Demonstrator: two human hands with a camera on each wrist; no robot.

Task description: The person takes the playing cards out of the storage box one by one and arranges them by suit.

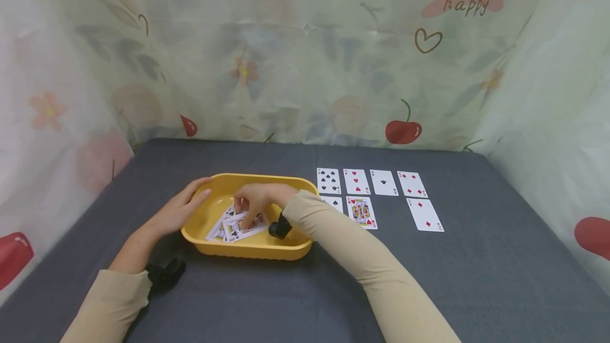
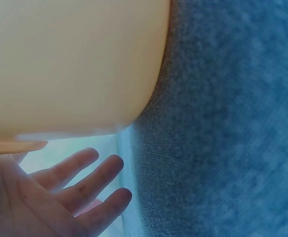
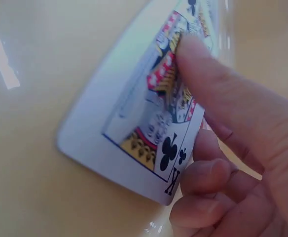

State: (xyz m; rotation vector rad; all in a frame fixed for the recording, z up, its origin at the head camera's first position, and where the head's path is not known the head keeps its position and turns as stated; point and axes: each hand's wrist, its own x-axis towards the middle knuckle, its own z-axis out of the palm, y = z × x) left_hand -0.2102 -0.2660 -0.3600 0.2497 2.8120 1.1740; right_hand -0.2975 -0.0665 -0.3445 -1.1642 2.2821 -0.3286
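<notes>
Ahead of you at twelve o'clock a printed cloth (image 1: pixel 305 68) hangs behind the dark table (image 1: pixel 476 290), on which the yellow tray (image 1: pixel 252 253) sits somewhat left of the middle, presumably so both your hands can reach it. Your left hand (image 1: pixel 183 205) is at the tray's ten o'clock, its thumb over the rim and three visible fingers straight and spread outside the wall, probably steadying it. Your right hand (image 1: pixel 259 197) comes in over the three o'clock side and pinches the king of clubs (image 3: pixel 149 94), thumb on its face and fingers at its edge. Inside the tray, that king lies partly over another court card (image 1: pixel 217 230), fanned toward eight o'clock. Outside it, between two and three o'clock, face-up cards lie in two rows, apparently one column per suit: the seven of spades (image 1: pixel 329 181), three of hearts (image 1: pixel 356 181), ace of clubs (image 1: pixel 384 182) and a diamond card (image 1: pixel 412 184), with the king of hearts (image 1: pixel 361 211) and two of diamonds (image 1: pixel 425 215) at six o'clock below their suits; your sleeve partly hides a spade card (image 1: pixel 335 203).
</notes>
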